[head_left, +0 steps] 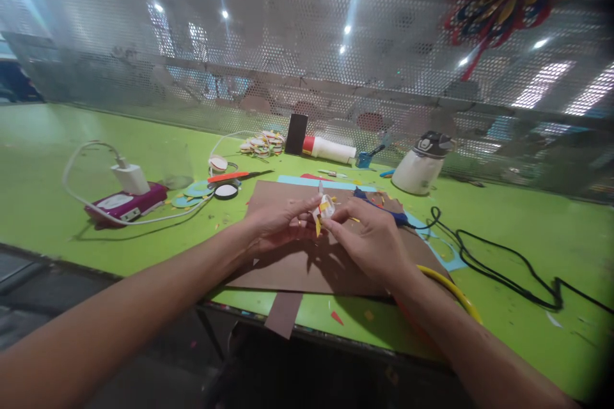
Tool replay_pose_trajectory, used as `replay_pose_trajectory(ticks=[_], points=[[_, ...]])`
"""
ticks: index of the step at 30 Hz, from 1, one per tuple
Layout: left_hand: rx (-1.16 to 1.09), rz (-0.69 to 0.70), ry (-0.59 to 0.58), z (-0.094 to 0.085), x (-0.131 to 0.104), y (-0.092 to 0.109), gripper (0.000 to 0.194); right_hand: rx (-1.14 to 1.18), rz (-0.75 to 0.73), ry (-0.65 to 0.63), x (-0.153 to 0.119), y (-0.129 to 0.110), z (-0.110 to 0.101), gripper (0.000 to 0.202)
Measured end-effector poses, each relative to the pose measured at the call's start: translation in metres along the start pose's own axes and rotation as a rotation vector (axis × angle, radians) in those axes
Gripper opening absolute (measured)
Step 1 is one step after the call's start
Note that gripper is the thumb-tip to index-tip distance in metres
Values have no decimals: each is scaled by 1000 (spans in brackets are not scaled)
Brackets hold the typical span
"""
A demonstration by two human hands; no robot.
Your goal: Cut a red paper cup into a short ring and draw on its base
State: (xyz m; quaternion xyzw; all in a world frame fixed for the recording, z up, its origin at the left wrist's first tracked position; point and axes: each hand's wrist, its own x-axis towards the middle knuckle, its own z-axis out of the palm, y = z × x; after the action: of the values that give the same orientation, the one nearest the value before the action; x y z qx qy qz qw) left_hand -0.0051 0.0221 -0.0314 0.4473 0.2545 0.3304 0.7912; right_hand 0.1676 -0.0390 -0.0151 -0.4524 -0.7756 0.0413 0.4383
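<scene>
Between my two hands is a small white and yellow paper craft piece (326, 207), held above a brown cardboard sheet (288, 271). My left hand (283, 223) grips it from the left with thumb and fingers. From the other side, the fingertips of my right hand (367, 230) pinch at its edge. Its exact shape is partly hidden by my fingers. Just behind my right hand lies a dark blue tool with a black cord (396, 217), resting on the cardboard. Light blue paper (446, 252) sticks out from under the sheet.
A purple power strip (127, 204) with a white plug stands left. An orange-handled knife (228, 176) lies near a round black-rimmed lid (226, 192). Behind are a black phone (296, 134), a white tube (333, 151) and a white bottle (417, 169). The black cord (508, 255) trails right.
</scene>
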Motion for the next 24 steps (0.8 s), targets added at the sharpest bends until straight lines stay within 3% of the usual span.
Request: replay_pose_trajectory(ticks=[4, 7, 10, 13, 15, 19, 24], points=[[16, 44, -27, 2, -3, 2, 28, 35, 22, 32, 1, -4, -3, 20], [30, 72, -38, 6, -6, 5, 28, 41, 42, 158, 4, -5, -6, 22], [-13, 95, -24, 10, -10, 9, 23, 193, 218, 256, 9, 2, -9, 20], [-60, 105, -16, 12, -13, 12, 24, 472, 462, 199, 13, 11, -9, 26], [-57, 115, -31, 13, -14, 13, 26, 598, 545, 104, 14, 14, -8, 33], [-13, 147, -71, 11, -15, 13, 26, 809, 628, -65, 14, 12, -9, 46], [6, 158, -138, 9, -16, 13, 36, 995, 656, -45, 13, 8, -11, 60]])
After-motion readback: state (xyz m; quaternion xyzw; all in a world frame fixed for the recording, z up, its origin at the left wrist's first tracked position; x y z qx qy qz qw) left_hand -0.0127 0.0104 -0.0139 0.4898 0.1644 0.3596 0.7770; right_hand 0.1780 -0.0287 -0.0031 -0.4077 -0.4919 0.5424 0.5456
